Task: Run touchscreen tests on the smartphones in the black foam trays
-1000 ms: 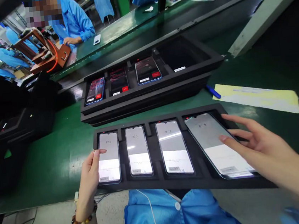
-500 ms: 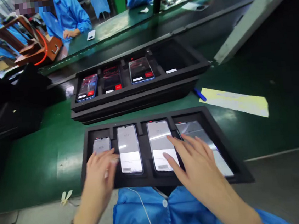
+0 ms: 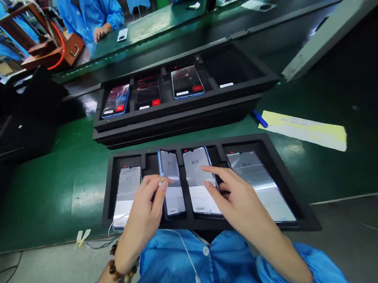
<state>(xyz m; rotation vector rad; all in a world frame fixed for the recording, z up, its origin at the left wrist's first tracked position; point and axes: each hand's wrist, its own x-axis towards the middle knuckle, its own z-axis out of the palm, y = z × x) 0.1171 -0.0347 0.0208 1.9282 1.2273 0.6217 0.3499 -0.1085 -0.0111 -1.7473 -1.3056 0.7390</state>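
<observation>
A black foam tray (image 3: 213, 223) lies in front of me, with a smartphone in each compartment. My left hand (image 3: 149, 197) is closed at the left edge of the second phone (image 3: 173, 197), which is tilted with its blue left side raised. At the right edge of the third phone (image 3: 197, 176), my right hand (image 3: 236, 188) has its thumb and index finger over the screen and the other fingers curled; this phone's right side is raised. Both screens are lit, and the third reads 87.5. The leftmost phone (image 3: 124, 202) and rightmost phone (image 3: 264, 187) lie in their compartments.
Behind stands a stack of black trays (image 3: 179, 111) with phones showing red labels. A blue pen (image 3: 260, 119) and yellow paper (image 3: 305, 129) lie right on the green bench (image 3: 46, 201). A white cable (image 3: 187, 254) hangs over my smock. Across the bench sits a co-worker (image 3: 90, 12).
My left hand has moved right from the leftmost phone to the second one. The two middle phones, flat before, are now tilted. The view has shifted slightly.
</observation>
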